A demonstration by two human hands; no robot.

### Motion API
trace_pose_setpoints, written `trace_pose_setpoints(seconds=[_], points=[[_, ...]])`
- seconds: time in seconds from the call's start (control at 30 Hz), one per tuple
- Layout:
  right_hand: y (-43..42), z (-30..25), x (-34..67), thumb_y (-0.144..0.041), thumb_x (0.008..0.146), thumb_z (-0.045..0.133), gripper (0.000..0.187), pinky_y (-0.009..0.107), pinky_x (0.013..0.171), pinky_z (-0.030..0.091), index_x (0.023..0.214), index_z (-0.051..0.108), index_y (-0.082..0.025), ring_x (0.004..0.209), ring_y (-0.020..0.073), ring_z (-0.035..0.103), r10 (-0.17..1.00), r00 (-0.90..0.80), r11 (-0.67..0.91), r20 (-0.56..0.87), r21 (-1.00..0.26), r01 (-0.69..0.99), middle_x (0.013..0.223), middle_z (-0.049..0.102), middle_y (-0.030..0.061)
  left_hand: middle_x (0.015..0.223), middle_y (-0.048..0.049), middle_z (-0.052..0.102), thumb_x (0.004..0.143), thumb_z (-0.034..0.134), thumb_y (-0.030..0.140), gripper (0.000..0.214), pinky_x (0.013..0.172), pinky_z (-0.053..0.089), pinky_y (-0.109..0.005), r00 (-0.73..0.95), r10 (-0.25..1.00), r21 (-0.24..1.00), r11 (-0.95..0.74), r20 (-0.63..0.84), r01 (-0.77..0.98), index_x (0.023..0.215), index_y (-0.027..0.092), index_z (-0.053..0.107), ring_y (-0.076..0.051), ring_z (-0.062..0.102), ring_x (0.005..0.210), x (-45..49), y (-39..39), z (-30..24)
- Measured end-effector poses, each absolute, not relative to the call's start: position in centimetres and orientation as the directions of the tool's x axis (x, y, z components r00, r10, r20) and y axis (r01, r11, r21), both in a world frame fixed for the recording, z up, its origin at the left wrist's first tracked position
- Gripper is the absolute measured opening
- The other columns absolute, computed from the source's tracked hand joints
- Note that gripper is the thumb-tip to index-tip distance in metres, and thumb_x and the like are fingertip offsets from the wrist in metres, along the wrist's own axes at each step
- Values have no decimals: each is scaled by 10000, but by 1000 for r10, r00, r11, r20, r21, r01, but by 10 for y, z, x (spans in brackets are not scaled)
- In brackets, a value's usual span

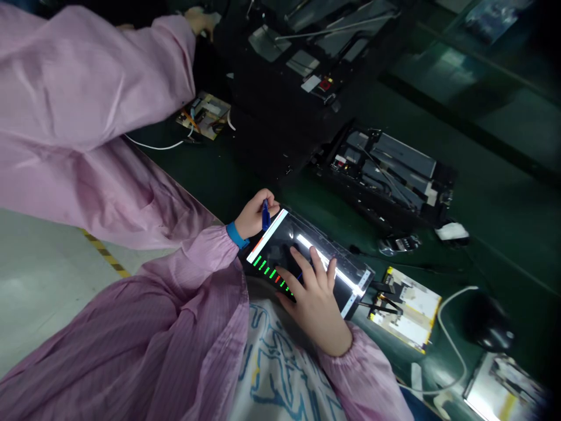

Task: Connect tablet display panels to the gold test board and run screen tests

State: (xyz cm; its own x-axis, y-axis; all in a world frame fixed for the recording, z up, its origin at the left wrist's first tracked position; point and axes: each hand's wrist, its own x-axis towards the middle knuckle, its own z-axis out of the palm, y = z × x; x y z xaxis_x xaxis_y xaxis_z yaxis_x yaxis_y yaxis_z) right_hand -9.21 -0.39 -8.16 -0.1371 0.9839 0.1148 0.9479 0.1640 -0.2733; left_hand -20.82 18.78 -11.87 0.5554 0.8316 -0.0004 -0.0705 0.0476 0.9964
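Place: we see an electronics workshop
Bench (197, 166): opened devices (398, 158), right
Floor (44, 263): striped tape (104, 252), left
Smocks (87, 76): matching pink

outerwear: pink-mauve smock (175, 333), fine stripes, hanging unfastened at front | sleeves: long, loose, cuffs gathered, left sleeve (199, 257) and right sleeve (370, 377) alike | left hand (254, 215): flat blue wristband (237, 235) just beyond cuff | underneath: whitish shirt (287, 383), large blue outlined print, small yellow touches
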Motion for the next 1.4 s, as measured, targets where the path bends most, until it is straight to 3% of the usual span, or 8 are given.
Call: trace_pose_setpoints(seconds=[0.13,0.33,0.53,0.67,0.77,1.0,1.2,1.4], points=[[-7,-83,-91,-303,808,658,314,727,1055,191,1120,621,-280,1398,401,241,981,-152,180,118,-275,944,1424,453,93,642,58,449,803,588,262,249,621,371,-251,558,830,996,43,9,-81,746,204,353,-93,425,591,-208,188,-120],[17,-69,-65,-510,830,591,545,672,1096,181,1255,535,-173,1389,392,259,972,-167,210,167,-285,935,1407,459,157,661,53,472,799,590,265,248,647,385,-255,546,838,994,61,-3,-88,748,202,356,-96,441,615,-208,189,-120],[103,-68,-45,-316,922,460,364,487,977,412,1214,578,-135,1113,300,540,1000,7,3,28,-351,936,1184,626,143,701,44,509,778,602,273,256,687,391,-261,548,836,993,87,-27,-84,743,200,360,-102,475,661,-211,189,-117],[143,-69,-55,-223,906,451,234,429,864,447,1006,658,-182,1005,278,570,996,6,-42,-87,-416,909,1054,670,100,697,45,499,772,612,278,268,678,377,-257,551,833,992,103,-43,-78,737,198,358,-101,466,661,-213,190,-115],[146,-65,-61,-175,872,488,172,420,860,429,879,657,-206,984,267,561,999,30,-43,-36,-447,893,985,667,78,690,46,485,780,621,299,279,678,374,-257,536,844,994,85,-36,-67,732,196,366,-98,451,656,-214,190,-114],[86,-40,-41,-193,873,521,107,379,879,451,789,584,-207,973,206,581,987,-58,152,147,-778,610,976,645,62,699,48,510,744,703,386,394,651,381,-244,545,837,991,111,-54,-74,739,198,357,-87,470,647,-213,191,-111],[6,-33,6,-290,861,584,66,369,730,493,823,617,-246,876,211,624,948,305,-49,94,-901,431,918,655,58,694,42,519,731,723,428,425,618,386,-248,573,819,995,73,-23,-63,732,203,363,-94,482,630,-210,193,-109],[-47,-32,24,-302,733,700,58,450,620,428,733,651,-333,737,270,594,651,753,-89,98,-975,203,799,616,66,695,42,504,771,691,339,345,615,384,-256,580,815,999,40,-14,-32,737,205,376,-97,472,612,-211,193,-110]])
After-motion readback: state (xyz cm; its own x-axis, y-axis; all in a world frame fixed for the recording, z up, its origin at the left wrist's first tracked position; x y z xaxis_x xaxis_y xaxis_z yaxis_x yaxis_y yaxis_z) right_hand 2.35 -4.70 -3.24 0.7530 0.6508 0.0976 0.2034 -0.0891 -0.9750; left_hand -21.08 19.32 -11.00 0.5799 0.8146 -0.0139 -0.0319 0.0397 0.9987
